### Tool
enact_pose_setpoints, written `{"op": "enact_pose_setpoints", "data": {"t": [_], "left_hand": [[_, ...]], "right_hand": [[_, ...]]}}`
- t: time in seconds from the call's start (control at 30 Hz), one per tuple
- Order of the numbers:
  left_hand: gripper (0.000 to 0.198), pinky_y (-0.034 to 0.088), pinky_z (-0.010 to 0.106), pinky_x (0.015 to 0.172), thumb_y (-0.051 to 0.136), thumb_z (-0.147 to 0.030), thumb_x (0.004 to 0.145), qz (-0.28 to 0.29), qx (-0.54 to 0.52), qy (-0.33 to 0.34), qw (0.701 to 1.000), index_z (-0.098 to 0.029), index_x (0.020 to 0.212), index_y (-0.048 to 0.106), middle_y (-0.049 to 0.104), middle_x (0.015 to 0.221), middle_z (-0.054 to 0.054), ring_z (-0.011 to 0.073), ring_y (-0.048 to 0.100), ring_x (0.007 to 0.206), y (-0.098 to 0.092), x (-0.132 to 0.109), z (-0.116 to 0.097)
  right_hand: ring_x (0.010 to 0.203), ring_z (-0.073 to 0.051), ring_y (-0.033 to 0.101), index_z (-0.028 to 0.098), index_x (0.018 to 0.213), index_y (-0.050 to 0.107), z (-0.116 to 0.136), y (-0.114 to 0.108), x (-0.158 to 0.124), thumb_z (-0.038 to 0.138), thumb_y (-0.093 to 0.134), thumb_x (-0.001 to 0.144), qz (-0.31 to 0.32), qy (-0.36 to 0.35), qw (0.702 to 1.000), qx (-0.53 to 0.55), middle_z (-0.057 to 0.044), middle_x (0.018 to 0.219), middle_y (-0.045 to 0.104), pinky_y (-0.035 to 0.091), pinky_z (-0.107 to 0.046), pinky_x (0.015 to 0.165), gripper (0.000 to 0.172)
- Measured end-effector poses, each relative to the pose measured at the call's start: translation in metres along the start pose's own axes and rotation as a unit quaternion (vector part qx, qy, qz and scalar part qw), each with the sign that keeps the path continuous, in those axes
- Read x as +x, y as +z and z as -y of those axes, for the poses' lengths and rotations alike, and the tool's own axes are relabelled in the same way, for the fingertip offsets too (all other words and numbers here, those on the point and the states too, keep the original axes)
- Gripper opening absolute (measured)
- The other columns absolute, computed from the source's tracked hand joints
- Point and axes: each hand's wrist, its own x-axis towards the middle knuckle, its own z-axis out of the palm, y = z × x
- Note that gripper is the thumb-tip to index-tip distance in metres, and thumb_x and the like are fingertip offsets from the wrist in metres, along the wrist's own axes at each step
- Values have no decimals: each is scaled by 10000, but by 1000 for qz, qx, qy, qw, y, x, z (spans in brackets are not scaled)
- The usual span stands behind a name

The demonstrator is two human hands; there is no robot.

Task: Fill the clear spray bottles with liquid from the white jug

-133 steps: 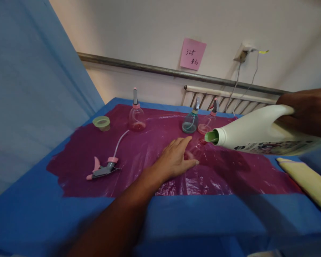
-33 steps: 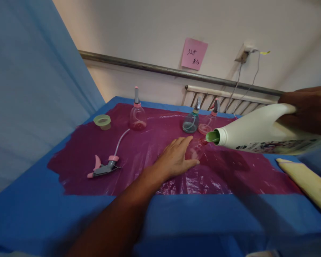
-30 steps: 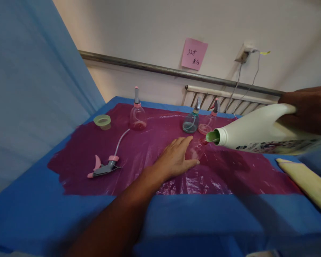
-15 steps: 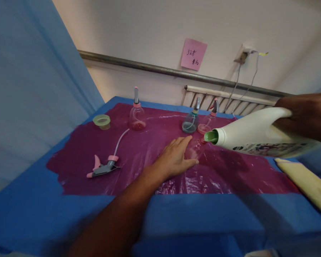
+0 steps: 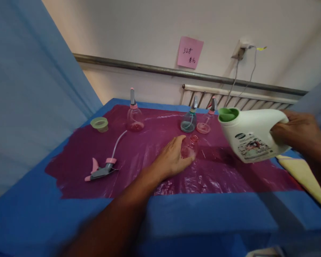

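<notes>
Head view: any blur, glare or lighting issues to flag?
Head view: left forearm smeared, left hand on the clear bottle sharper; glare streaks on the maroon plastic sheet; white jug in the right hand shadows it softly; warm light patch on the wall below the rail.

Blue-draped table (image 5: 203, 217) carries a crimson plastic sheet (image 5: 149, 142).

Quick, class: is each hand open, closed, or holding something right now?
Left hand: closed around the small clear bottle.
Right hand: closed on the handle of the white detergent jug.

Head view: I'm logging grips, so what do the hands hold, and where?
Right hand: white jug, by its handle. Left hand: clear bottle, round its body.
</notes>
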Motion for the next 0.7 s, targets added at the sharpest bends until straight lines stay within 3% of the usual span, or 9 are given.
{"op": "enact_pose_setpoints", "data": {"t": [0.13, 0.33, 0.5, 0.63, 0.7], "left_hand": [[863, 520, 605, 1334, 792, -518, 990, -12, -5, -15, 1000, -220, 1730, 463, 595, 1769, 202, 428, 613, 1613, 2, 1, 6], [917, 461, 659, 1385, 742, -545, 1045, 15, -18, -14, 1000, -240, 1823, 363, 467, 1875, 210, 450, 507, 1713, 0, 1, 10], [1020, 396, 654, 1440, 751, -593, 1041, 34, -25, -29, 999, -211, 1865, 286, 345, 1935, 215, 453, 393, 1781, -2, 2, 7], [1077, 373, 671, 1449, 803, -568, 1010, 17, -32, -25, 999, -227, 1875, 258, 301, 1952, 215, 453, 360, 1797, 1, 3, 8], [1143, 357, 667, 1458, 843, -559, 980, 8, -37, -20, 999, -224, 1883, 229, 282, 1958, 217, 450, 341, 1805, 5, 4, 10]], "right_hand": [[676, -201, 543, 235, 751, 696, -17, 19, 0, 412, 753, 610, -68, 85, 986, 129, -48, 752, 646, 466, -358, 561, 234], [831, -312, 708, 263, 947, 776, -49, 57, -5, 518, 847, 584, -70, 111, 958, 257, -126, 937, 803, 626, -451, 697, 449], [906, -341, 725, 263, 870, 707, -67, 68, -15, 429, 759, 596, -97, 155, 952, 244, -130, 945, 788, 618, -481, 750, 325], [830, -329, 681, 266, 802, 650, -78, 58, -22, 342, 720, 582, -98, 182, 961, 187, -100, 847, 721, 585, -499, 718, 243], [781, -316, 660, 263, 835, 657, -77, 45, -31, 398, 747, 676, -86, 113, 982, 127, -96, 834, 702, 572, -490, 679, 227]]}}
